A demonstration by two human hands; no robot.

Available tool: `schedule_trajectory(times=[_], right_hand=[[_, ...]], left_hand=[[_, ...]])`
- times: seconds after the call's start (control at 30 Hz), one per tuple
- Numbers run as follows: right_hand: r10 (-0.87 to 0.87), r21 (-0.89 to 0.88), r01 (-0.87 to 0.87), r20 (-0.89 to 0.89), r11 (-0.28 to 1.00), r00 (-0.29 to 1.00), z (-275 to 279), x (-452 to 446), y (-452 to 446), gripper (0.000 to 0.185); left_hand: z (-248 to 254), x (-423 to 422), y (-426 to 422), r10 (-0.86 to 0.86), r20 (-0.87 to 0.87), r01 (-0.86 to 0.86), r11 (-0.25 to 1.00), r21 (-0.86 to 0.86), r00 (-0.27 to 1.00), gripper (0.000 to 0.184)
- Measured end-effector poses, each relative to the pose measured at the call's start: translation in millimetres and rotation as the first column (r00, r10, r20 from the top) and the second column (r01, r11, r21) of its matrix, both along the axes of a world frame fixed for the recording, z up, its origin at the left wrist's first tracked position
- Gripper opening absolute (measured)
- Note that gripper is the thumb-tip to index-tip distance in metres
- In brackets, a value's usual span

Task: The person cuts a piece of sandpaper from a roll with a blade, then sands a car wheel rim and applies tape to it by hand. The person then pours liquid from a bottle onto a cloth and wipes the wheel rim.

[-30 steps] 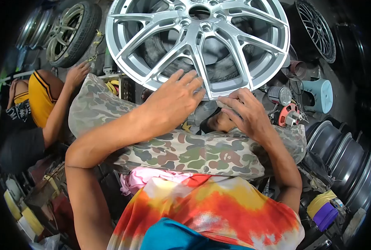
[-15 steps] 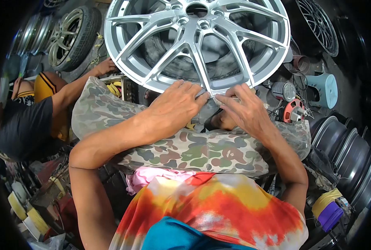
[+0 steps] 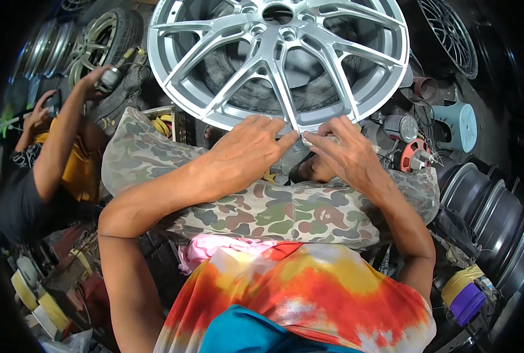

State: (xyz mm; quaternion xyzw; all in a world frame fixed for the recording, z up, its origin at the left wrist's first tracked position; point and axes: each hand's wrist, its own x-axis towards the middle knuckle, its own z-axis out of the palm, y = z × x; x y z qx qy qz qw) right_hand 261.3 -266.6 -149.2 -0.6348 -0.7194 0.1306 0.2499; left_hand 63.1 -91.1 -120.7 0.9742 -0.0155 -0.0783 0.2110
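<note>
Nearest to the camera are a teal cloth [image 3: 244,332] and a tie-dyed shirt [image 3: 285,282], then the camouflage trousers [image 3: 273,215] of the person, who is sitting with spread knees.

Just beyond, both hands are at the near edge of the silver wheel [image 3: 269,50], by the outer end of one spoke. The left hand [image 3: 244,147] lies with its fingers bent and close together at the rim; I cannot tell if they grip it. The right hand [image 3: 344,144] has its fingers narrow, apparently pinching a small pale piece [image 3: 332,140] – what it is, I cannot make out.

One second ago the right hand was a little away from the rim and the left fingers were lifted; now both have come to the edge and their tips almost meet. The wheel keeps nearly the same position, so I judge that the work is concentrated at this one small place.

Farther to the right are a metal can [image 3: 401,128], a red reel [image 3: 416,156] and a light blue stool [image 3: 463,126]. Farther to the left, a co-worker has raised the arms and now holds a tool [image 3: 110,79] – near a wheel with a tyre [image 3: 106,38].
</note>
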Motion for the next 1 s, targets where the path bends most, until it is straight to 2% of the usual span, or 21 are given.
schedule_trajectory(times=[0.53, 0.67, 1.0], right_hand=[[-0.006, -0.012, 0.005, -0.015, 1.000, 1.000, 3.8, -1.1, 0.6, 0.040], [-0.017, -0.023, 0.015, -0.066, 1.000, 0.998, 1.1, -1.5, 1.0, 0.042], [-0.042, 0.038, 0.046, -0.114, 0.998, 0.993, -12.4, -3.5, 1.1, 0.043]], left_hand=[[-2.5, 2.1, 0.1, 0.004, -0.045, -0.006, 1.000, -0.030, 0.999, 0.059], [-5.3, 1.7, 0.9, 0.002, -0.022, -0.003, 1.000, -0.025, 1.000, 0.059], [-6.1, 5.2, 9.7, 0.028, -0.044, -0.033, 0.993, -0.112, 0.999, 0.051]])
